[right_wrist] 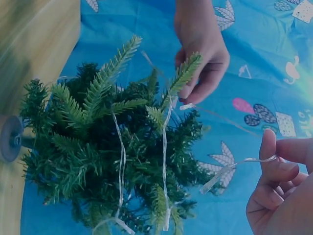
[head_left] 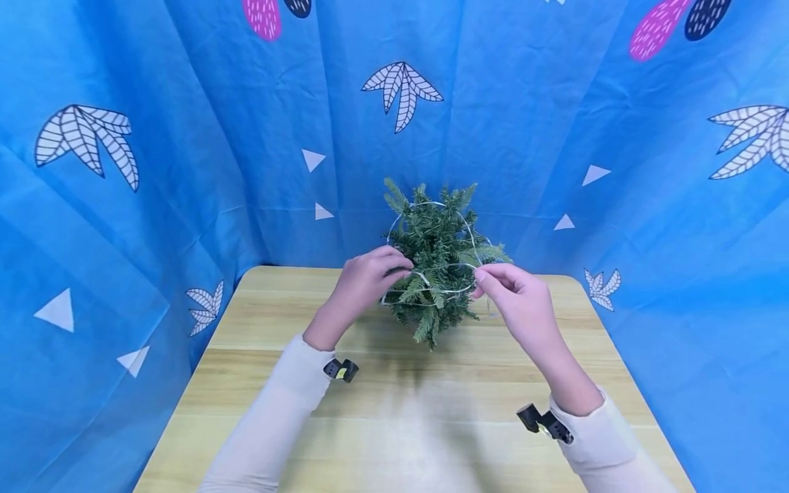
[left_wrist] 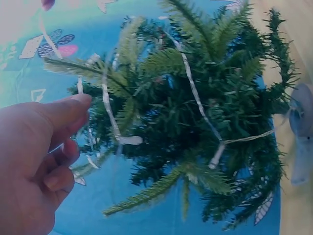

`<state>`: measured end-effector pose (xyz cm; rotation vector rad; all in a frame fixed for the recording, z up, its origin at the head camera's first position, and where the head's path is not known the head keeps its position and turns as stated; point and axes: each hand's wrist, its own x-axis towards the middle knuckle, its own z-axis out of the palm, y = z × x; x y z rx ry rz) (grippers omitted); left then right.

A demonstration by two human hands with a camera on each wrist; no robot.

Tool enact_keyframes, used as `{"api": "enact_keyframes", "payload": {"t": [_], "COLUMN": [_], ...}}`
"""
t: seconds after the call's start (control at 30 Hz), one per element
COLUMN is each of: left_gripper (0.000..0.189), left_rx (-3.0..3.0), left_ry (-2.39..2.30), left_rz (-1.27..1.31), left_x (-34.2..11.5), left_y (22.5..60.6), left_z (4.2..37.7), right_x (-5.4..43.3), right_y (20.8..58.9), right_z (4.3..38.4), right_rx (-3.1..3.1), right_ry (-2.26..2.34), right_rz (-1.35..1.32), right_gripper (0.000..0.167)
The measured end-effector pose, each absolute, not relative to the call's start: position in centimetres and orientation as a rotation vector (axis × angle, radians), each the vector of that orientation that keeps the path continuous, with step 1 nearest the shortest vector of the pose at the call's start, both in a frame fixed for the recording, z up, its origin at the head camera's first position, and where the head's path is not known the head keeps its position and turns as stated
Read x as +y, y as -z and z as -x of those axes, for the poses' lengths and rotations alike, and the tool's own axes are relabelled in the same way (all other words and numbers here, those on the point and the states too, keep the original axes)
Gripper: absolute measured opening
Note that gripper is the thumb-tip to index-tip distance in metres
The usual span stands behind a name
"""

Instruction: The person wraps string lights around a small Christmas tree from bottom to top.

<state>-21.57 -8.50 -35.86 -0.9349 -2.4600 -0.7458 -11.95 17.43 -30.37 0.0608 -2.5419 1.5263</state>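
A small artificial Christmas tree [head_left: 431, 236] with green needled branches stands on the table. White-clear string lights [right_wrist: 165, 161] loop around its branches. My left hand [head_left: 370, 274], at the tree's left side, pinches the strand between thumb and index finger; the other fingers curl, as the left wrist view shows [left_wrist: 39, 156]. On the right, my right hand [right_wrist: 283, 188] pinches a length of the wire between thumb and index finger, with a small bulb hanging just beyond the fingertips. Part of the strand at the back of the tree is hidden by the branches.
A light wood table [head_left: 419, 424] holds the tree near its far edge. Blue patterned cloth [head_left: 277, 137] hangs behind and along both sides. In the right wrist view the tree's round base [right_wrist: 10, 138] sits on the tabletop.
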Motion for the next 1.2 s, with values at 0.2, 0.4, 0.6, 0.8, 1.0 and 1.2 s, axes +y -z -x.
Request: {"api": "enact_keyframes", "payload": {"t": [0.2, 0.4, 0.6, 0.8, 1.0, 1.2], "left_gripper": [0.016, 0.018, 0.011, 0.011, 0.012, 0.012], "left_rx": [-2.425, -2.41, -2.408, -2.466, -2.489, -2.507], "left_ry": [0.648, 0.62, 0.669, 0.79, 0.8, 0.797], "left_rz": [0.88, 0.825, 0.816, 0.774, 0.772, 0.768], "left_x": [-8.3, -7.9, -7.8, -7.9, -7.7, -7.7], "left_y": [36.7, 37.0, 37.3, 37.5, 37.2, 36.9], "left_z": [22.2, 22.8, 23.4, 23.6, 23.7, 23.7], "right_x": [17.8, 18.1, 18.8, 20.5, 23.5, 25.8], "right_y": [30.0, 29.7, 29.5, 29.4, 28.4, 27.6], "right_z": [11.8, 11.9, 12.0, 12.7, 14.3, 15.7], "right_rx": [-2.541, -2.517, -2.51, -2.543, -2.725, -2.992], "right_ry": [-1.52, -1.535, -1.536, -1.507, -1.345, -1.138], "right_rz": [-0.052, -0.055, -0.041, -0.034, -0.016, -0.128], "right_gripper": [0.034, 0.032, 0.031, 0.032, 0.043, 0.045]}}
